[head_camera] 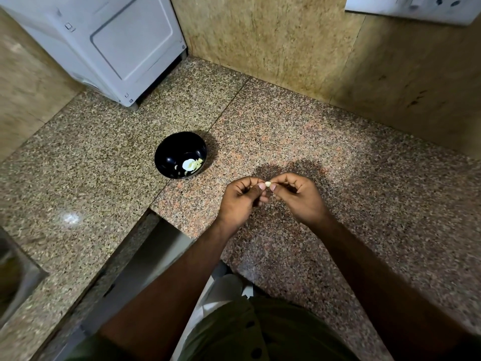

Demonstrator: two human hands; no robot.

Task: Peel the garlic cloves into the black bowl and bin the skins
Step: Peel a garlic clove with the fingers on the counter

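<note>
Pinched between both thumbs, left hand point(240, 199) and right hand point(299, 196) hold 1 garlic clove point(267, 183) over counter; black bowl point(166, 155) lies ahead-left, nearer left hand.

Countertop point(286, 131) speckled polished granite; black bowl point(169, 155) glossy, perhaps plastic.

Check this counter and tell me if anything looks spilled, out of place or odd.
Nothing stands out. The black bowl sits upright on the counter with garlic pieces inside and nothing scattered round it. Both hands, left hand and right hand, pinch one garlic clove above the counter.
</note>
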